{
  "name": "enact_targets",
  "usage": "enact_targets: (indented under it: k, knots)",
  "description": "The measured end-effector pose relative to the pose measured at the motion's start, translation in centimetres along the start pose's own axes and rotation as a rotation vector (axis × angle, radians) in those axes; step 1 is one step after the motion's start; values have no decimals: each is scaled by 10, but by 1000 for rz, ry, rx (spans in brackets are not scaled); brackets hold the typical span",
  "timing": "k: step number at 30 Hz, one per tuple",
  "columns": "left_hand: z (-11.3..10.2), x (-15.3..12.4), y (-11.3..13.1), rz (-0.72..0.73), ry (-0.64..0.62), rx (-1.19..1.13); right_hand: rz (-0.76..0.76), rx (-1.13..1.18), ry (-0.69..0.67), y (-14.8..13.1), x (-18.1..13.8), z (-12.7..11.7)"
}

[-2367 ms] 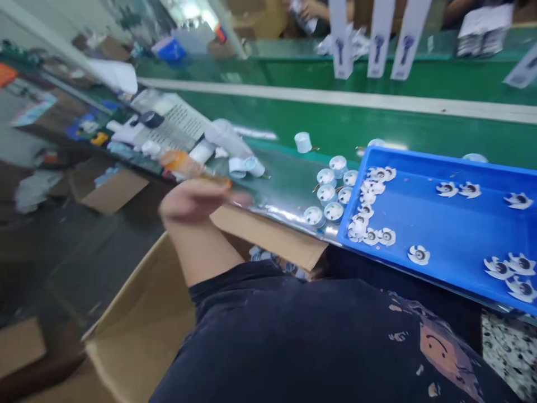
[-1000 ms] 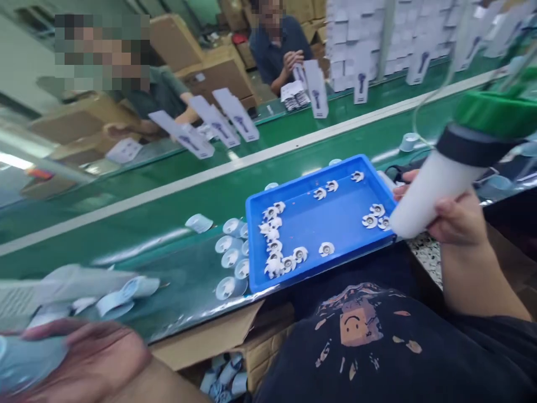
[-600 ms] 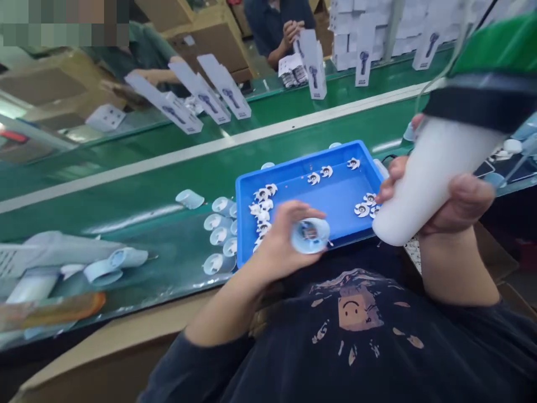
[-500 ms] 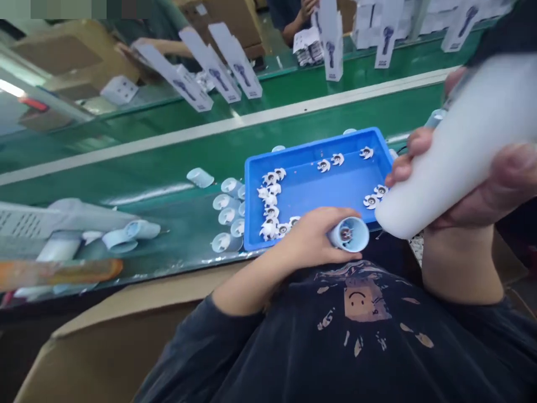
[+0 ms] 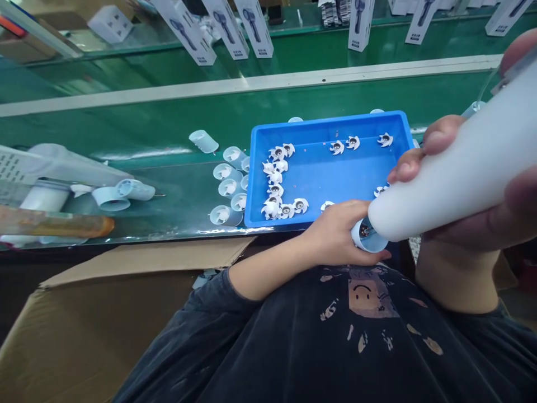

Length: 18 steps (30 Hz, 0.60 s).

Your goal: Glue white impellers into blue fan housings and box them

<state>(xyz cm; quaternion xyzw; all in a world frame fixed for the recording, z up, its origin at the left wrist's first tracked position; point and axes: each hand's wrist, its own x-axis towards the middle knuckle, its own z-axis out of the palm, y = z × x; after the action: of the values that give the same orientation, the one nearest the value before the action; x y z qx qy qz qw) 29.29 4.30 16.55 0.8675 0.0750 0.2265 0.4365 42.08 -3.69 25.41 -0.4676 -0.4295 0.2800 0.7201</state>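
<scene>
My left hand [image 5: 335,232] is wrapped round a pale blue plastic cylinder [image 5: 374,245], its open mouth turned up toward me. Small dark metal parts show inside it. My right hand [image 5: 472,226] grips a long white plastic bottle [image 5: 444,187], close to the camera. The bottle's rounded end overlaps the cylinder's mouth in the view; whether the two touch I cannot tell. Just beyond both hands lies a shallow blue tray [image 5: 327,124], where several small white fan wheels [image 5: 274,189] lie mostly along the left side.
Several pale blue cylinders [image 5: 229,187] stand left of the tray, one lying apart [image 5: 203,141]. Farther left are an orange-brown tool-like object [image 5: 54,221] and a perforated white basket [image 5: 12,168]. White printed boxes [image 5: 255,28] line the far side. An open cardboard box [image 5: 104,313] sits below.
The white bottle's end and the cylinder have come together; before, there was a gap between them. My view has shifted, so the tray and far boxes sit higher in the picture.
</scene>
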Motion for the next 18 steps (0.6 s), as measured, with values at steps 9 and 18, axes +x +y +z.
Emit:
enact_targets:
  k: [9, 18]
  knots:
    - [-1, 2, 6, -38, -38, 0, -77, -181, -117, 11, -3, -13]
    - [-75, -44, -17, -449, -255, 241, 17, -236, 208, 19, -11, -71]
